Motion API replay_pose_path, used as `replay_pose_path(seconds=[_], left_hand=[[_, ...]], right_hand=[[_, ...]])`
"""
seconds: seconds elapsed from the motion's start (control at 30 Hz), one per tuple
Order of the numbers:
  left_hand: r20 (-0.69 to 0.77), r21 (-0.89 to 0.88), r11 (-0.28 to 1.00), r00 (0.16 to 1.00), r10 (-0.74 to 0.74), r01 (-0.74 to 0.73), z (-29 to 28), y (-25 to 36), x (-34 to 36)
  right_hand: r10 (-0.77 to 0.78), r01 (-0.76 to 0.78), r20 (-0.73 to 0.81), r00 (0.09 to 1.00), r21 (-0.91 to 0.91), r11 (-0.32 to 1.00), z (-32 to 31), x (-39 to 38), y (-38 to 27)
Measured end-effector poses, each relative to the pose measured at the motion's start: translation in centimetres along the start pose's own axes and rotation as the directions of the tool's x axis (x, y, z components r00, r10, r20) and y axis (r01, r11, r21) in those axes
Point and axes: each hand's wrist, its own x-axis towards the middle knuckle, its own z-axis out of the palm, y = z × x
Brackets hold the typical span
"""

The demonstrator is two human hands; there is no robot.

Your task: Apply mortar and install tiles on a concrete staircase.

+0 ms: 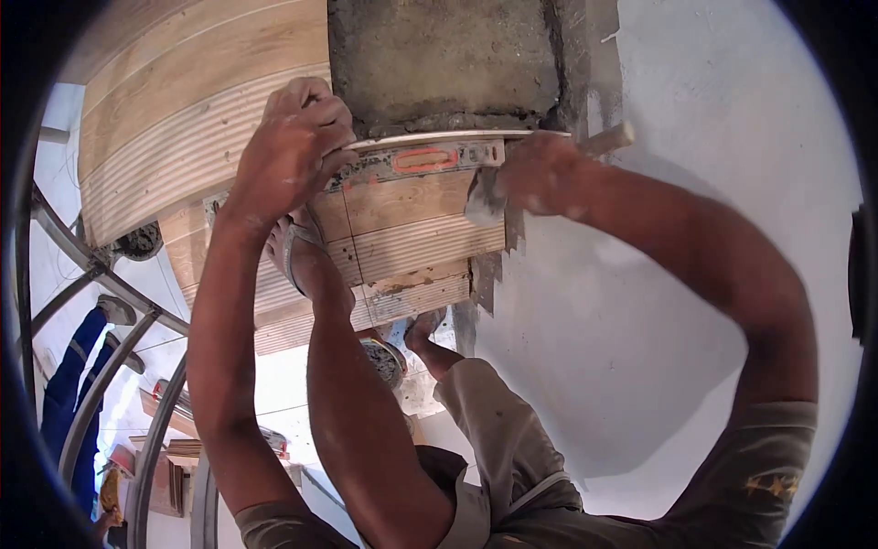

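At upper centre, the spirit level (425,161) is lying left-to-right; our curled left hand (297,137) is meeting its left end, hold unclear, while our right hand (541,174) is gripping a wooden-handled tool (609,140) near the other end.

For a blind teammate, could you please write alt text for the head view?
A person's left hand grips one end of a thin pale strip beside a level-like bar on wood-look steps; the right hand holds a short-handled tool. Rough grey surface lies beyond.
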Motion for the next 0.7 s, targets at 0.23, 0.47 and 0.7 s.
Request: replay_pose_path(seconds=[0.23,0.47,0.7], left_hand=[[-0.04,0.183,0.983,0.999,0.025,-0.018,0.7,1.8,0.9],[0.083,0.326,0.942,0.995,0.057,-0.082,9.3,9.0,7.3],[0.025,0.134,0.989,0.998,0.055,-0.058,10.8,7.9,9.9]], right_hand=[[0.589,-0.249,-0.034,0.807,0.885,0.393,8.7,1.4,-11.3],[0.409,0.264,0.382,0.829,0.376,-0.888,12.5,2.8,-22.6],[0.401,0.424,0.144,0.905,-0.392,-0.817,9.6,4.9,-19.0]])
